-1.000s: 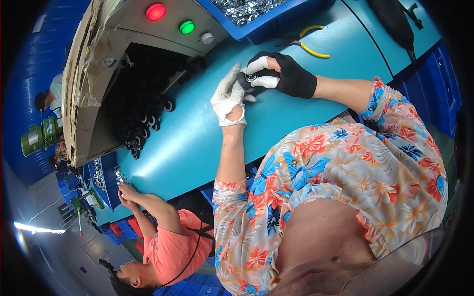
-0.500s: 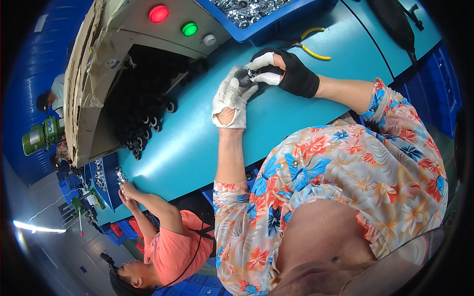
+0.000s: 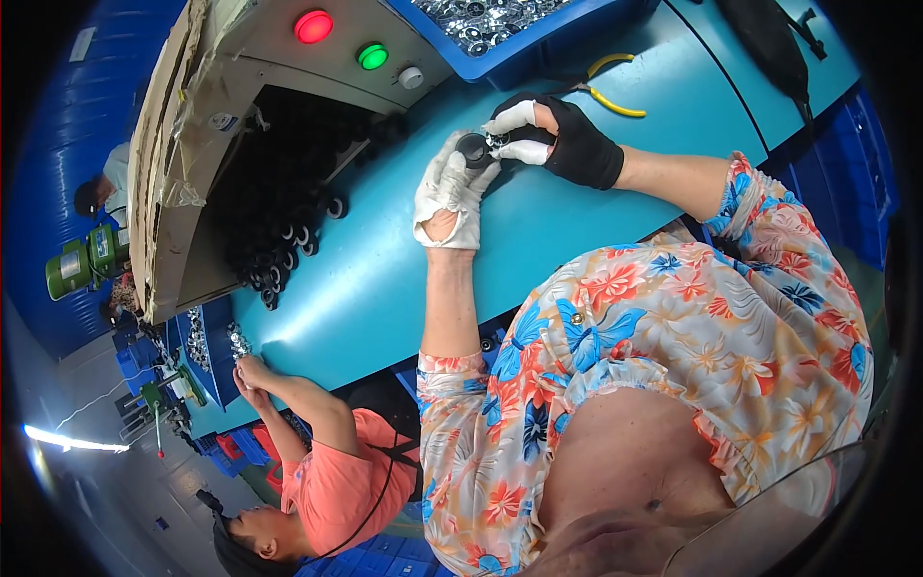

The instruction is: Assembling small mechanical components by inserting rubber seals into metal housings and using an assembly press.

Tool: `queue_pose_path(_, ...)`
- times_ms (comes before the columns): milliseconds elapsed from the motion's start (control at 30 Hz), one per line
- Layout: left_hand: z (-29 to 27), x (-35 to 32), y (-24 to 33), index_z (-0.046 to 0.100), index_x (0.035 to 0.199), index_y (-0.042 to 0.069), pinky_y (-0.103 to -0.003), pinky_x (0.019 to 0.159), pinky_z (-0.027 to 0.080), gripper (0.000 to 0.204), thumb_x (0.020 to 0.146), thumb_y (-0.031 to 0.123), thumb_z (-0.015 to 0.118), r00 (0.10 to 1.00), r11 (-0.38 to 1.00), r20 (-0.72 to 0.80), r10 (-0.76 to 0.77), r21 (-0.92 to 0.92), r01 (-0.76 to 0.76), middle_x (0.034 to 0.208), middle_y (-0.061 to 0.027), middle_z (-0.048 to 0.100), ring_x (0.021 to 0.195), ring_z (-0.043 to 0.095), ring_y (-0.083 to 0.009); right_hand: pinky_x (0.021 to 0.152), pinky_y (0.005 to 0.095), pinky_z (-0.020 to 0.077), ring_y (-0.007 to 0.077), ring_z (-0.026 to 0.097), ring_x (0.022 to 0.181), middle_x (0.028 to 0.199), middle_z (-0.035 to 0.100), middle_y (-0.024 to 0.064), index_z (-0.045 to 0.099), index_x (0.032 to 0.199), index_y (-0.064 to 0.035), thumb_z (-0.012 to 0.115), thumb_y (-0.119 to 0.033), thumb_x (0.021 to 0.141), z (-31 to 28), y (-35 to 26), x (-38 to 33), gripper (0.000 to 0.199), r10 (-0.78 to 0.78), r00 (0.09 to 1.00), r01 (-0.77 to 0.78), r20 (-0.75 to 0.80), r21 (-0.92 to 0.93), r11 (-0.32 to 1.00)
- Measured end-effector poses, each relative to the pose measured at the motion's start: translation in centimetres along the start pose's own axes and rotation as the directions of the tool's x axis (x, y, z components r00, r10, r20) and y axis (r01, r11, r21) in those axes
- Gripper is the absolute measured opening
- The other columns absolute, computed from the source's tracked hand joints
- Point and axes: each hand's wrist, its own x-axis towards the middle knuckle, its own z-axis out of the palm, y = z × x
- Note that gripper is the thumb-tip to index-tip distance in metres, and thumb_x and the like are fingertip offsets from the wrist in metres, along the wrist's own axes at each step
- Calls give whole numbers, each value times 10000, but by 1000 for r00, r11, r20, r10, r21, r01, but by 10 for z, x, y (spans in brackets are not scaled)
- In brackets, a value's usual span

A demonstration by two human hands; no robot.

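Observation:
My left hand (image 3: 449, 197), in a worn white glove with a hole near the wrist, grips a round black wheel-like part (image 3: 472, 148) over the blue-green table. My right hand (image 3: 567, 144) wears a black glove with white-covered fingertips. Its thumb and finger pinch a small shiny metal piece (image 3: 496, 141) against the edge of the black part. Whether the two pieces touch or fit into each other is too small to tell. Pliers with yellow handles (image 3: 613, 88) lie just beyond my right hand.
A blue bin (image 3: 481, 67) of shiny metal pieces stands at the far side. Many black rings (image 3: 279, 255) spill from an opening in a machine (image 3: 279, 58) with red and green lamps. At the left a co-worker in a pink shirt (image 3: 336, 481) handles metal pieces.
The black part has tilted slightly in my left hand, so its face looks darker and fuller. Both hands stay in nearly the same place.

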Motion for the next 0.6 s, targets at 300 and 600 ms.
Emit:
queue_pose_path(300,-8,4,-4,462,1187,-37,-359,822,514,448,883,275,563,1000,994,16,-3,-110,5,1126,-136,547,997,568,-250,750,289,476,230,610,836,895,624,120,586,949,-9,660,-53,766,-2,-3,0,202,31,1000,-31,-2,9,999)
queue_pose_path(600,-10,4,-2,456,1195,-35,-381,861,489,427,912,280,512,1000,992,30,6,-124,-2,1140,-136,539,1037,547,-259,724,278,480,225,614,810,885,623,116,594,940,-16,670,-56,760,1,-1,0,199,19,1000,-19,-18,-11,1000)
